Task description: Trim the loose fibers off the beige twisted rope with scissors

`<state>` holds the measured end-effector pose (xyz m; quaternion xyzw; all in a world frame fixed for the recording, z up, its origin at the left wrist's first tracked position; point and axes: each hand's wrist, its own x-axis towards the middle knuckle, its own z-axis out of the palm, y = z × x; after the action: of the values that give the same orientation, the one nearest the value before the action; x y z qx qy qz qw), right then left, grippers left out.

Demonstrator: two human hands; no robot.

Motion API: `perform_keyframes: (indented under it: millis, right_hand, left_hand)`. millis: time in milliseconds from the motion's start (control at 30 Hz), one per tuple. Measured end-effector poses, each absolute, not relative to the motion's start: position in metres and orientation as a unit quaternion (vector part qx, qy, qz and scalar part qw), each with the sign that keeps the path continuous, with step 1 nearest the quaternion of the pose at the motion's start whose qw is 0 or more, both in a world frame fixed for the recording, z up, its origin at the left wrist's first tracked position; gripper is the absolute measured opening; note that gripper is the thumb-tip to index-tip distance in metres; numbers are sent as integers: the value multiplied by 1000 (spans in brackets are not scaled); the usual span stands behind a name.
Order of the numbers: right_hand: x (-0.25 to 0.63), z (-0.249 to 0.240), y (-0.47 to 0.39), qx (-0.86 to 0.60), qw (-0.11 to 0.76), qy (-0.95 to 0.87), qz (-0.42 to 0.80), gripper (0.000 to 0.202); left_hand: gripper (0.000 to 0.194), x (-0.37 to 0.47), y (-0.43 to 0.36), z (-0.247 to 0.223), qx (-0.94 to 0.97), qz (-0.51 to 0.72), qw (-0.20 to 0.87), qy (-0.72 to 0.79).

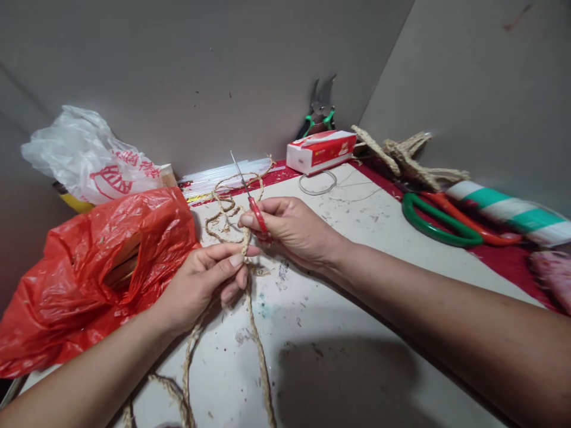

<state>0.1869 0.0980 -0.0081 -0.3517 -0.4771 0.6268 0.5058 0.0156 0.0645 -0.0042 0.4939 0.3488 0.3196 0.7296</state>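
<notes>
Between thumb and fingers, my left hand [214, 273] pinches a braided straw rope [257, 333]. One length of the rope hangs down toward the front of the table, and more strands run below my left wrist. My right hand [285, 229] is closed around the red handles of small scissors [256, 214], whose thin blades point up and away. Its fingertips are right at the upper part of the braid, though whether they also grip it I cannot tell. Behind the hands, a thinner loose end of cord [218, 190] curls over the table.
A red plastic bag [102, 267] and a white plastic bag [89, 154] sit at left. Along the back are a tissue pack [321, 151], pruning shears [320, 110] and a wire coil [317, 183]. At right lie green-and-orange-handled scissors [441, 223], a striped roll [513, 208] and straw bundles [405, 157].
</notes>
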Motion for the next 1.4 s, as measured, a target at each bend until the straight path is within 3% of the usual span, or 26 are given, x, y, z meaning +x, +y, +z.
perform_keyframes:
  millis: [200,367,633,967,1100,1267,1400]
  right_hand:
    - [188,-5,97,-346,494,-476,640,34]
    - [188,-3,98,-340,500,-480,636,31]
    - [187,-7,97,-364,508,-487,610,30]
    - [183,-9,95,-404,515,-528,541,15]
    - [183,-9,95,-400,547,-500,540,21]
    - [185,-10,98,-404,507,-492,581,29]
    - [189,-13,100,-433,492,-565,500,30]
  left_hand:
    - [25,15,69,0,468,325,751,334]
    - [13,14,71,0,446,333,750,357]
    - [7,14,73,0,456,367,704,404]
    - [13,17,67,-3,509,392,615,457]
    - [12,17,64,-4,517,443,586,439]
    - [13,17,64,-1,476,430,630,438]
    - [14,17,68,2,445,442,643,439]
